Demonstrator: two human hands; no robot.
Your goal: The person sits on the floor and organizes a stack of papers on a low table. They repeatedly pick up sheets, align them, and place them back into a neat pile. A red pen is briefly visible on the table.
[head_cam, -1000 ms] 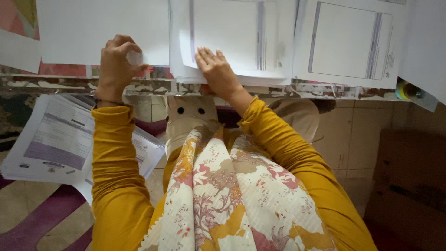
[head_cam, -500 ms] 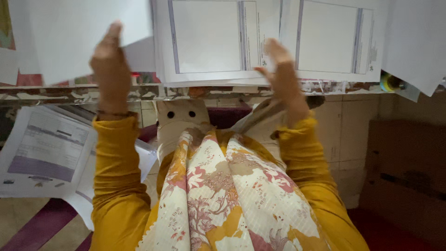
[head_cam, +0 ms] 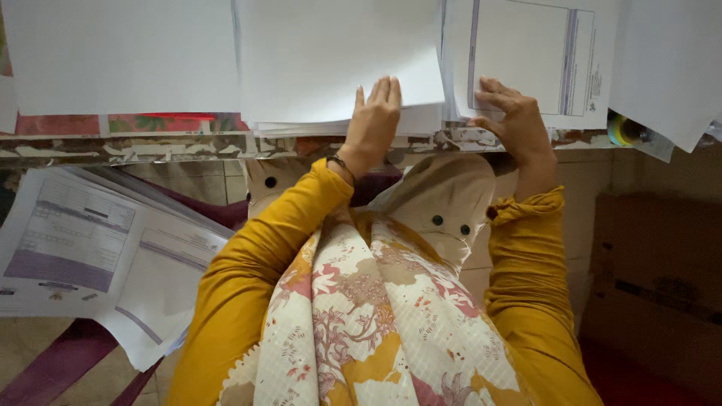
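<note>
**Both hands down on the paper stacks at the desk's front edge**

Moved since half a second ago: both hands, then raised with a sheet lifted in the left, now rest flat on paper; the left has crossed from over the left-hand sheet to the middle stack.

1. Desk (head_cam: 120,143): worn, chipped front edge running across the view, with a red patterned surface showing between the papers.
2. Blank sheet (head_cam: 120,53): large, at the desk's left end, overhanging the front edge.
3. Middle stack (head_cam: 331,60): blank top sheet, several edges fanned beneath it at the front edge.
4. Printed form (head_cam: 526,53): ruled box and a dark side stripe, lying just right of the middle stack.
5. Loose forms (head_cam: 83,248): below the desk on the left, overlapping, with grey and purple blocks.
6. Cardboard box (head_cam: 654,286): below the desk's right end.
7. Left hand (head_cam: 372,124): fingers together, spread flat on the middle stack's near edge, pinching nothing.
8. Right hand (head_cam: 515,120): fingers bent, tips pressing the printed form's lower left corner; whether the thumb has caught an edge cannot be told.
9. Tape roll (head_cam: 624,131): yellow and green, at the desk's right end, partly under paper.

Judgement: the lifted sheet appears laid down, and both hands seem to be squaring or steadying the piles.
</note>
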